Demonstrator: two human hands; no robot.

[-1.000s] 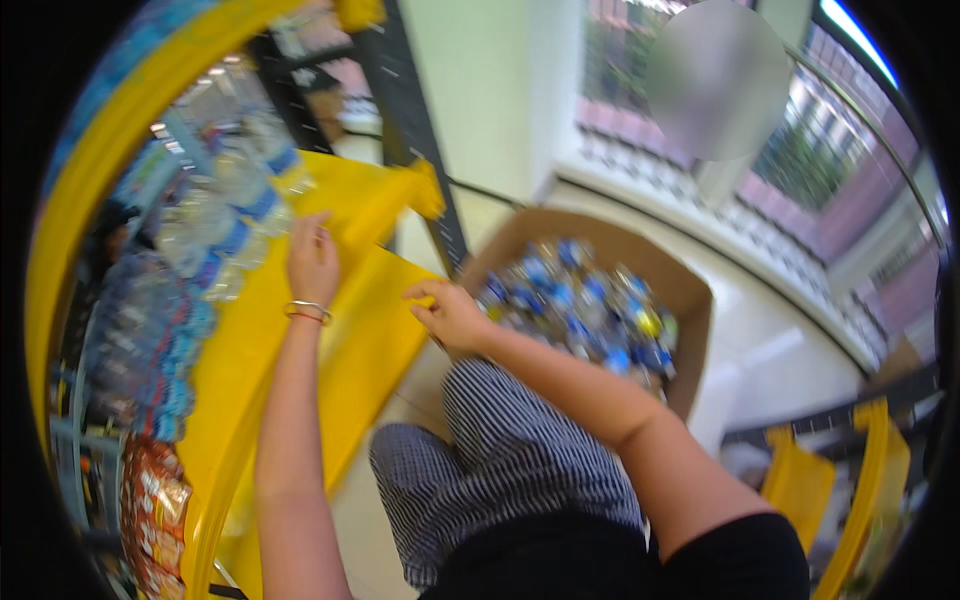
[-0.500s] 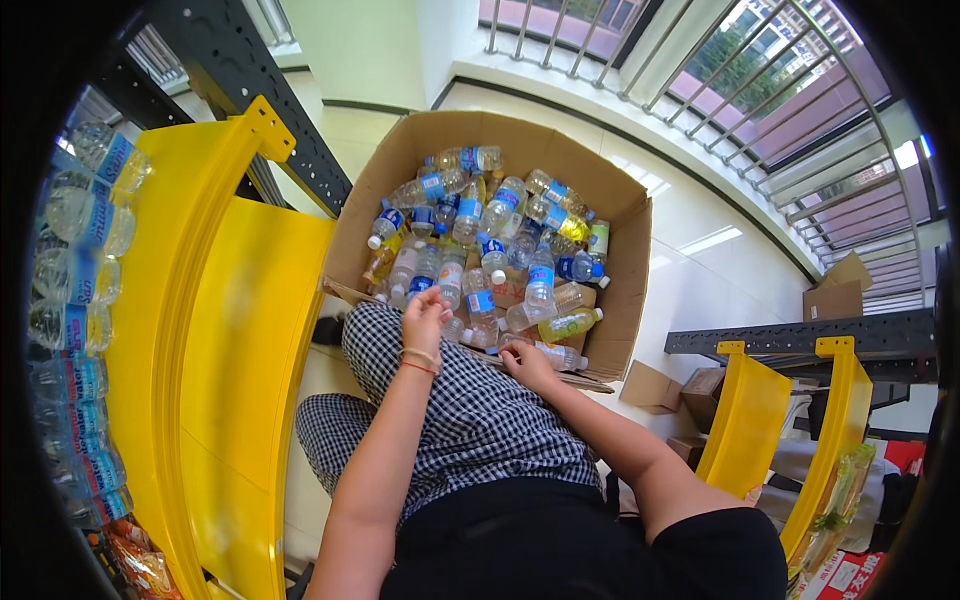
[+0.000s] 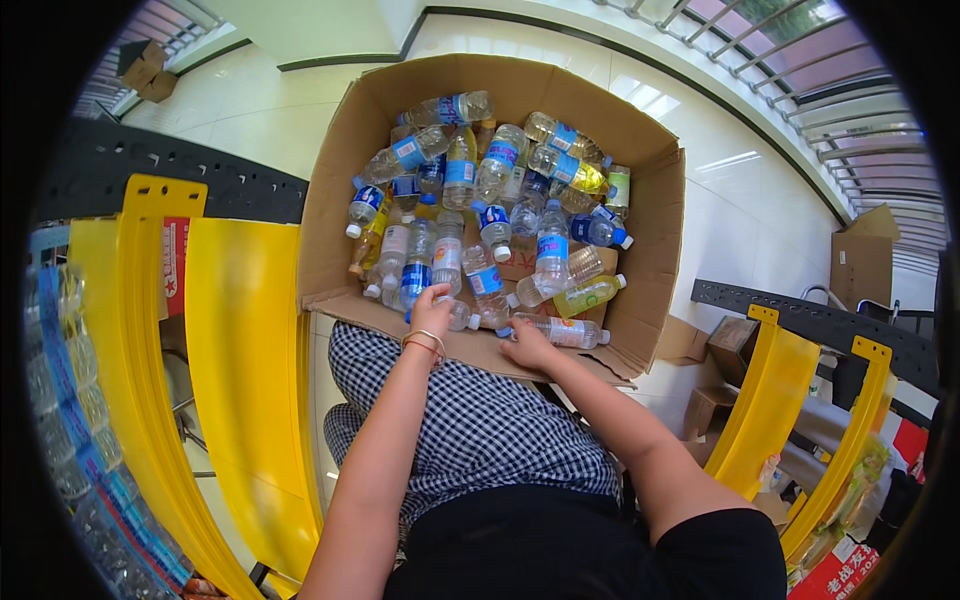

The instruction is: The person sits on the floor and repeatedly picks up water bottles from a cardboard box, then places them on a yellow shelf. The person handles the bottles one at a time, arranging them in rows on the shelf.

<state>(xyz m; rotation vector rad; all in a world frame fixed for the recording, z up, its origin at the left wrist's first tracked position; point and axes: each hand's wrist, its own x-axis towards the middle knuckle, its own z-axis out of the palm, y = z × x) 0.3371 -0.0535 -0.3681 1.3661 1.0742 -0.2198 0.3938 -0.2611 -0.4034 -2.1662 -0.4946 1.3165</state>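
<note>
A large open cardboard box (image 3: 655,250) is full of plastic bottles. My left hand (image 3: 431,314) reaches over its near edge, thumb and fingers apart, by a clear bottle with a white cap (image 3: 461,316); I cannot tell whether it touches it. My right hand (image 3: 528,346) is at the same edge, fingers closed at a small blue bottle cap (image 3: 504,332). Beside these fingers lies a clear bottle with a pale pink label (image 3: 566,331), its white cap to the right. A yellow-green bottle (image 3: 590,296) and a blue-labelled bottle (image 3: 551,245) lie just beyond.
Yellow shelf panels (image 3: 245,370) on a black frame (image 3: 190,160) stand close on the left, beside packed water bottles (image 3: 85,400). More yellow shelf uprights (image 3: 765,400) are on the right. Small cardboard boxes (image 3: 732,350) sit beyond the box's right side. Metal railings (image 3: 770,90) line the windows.
The view has shifted, so the box appears larger and higher. My left hand has lowered toward the bottles at the near edge. My right hand stays at the same edge.
</note>
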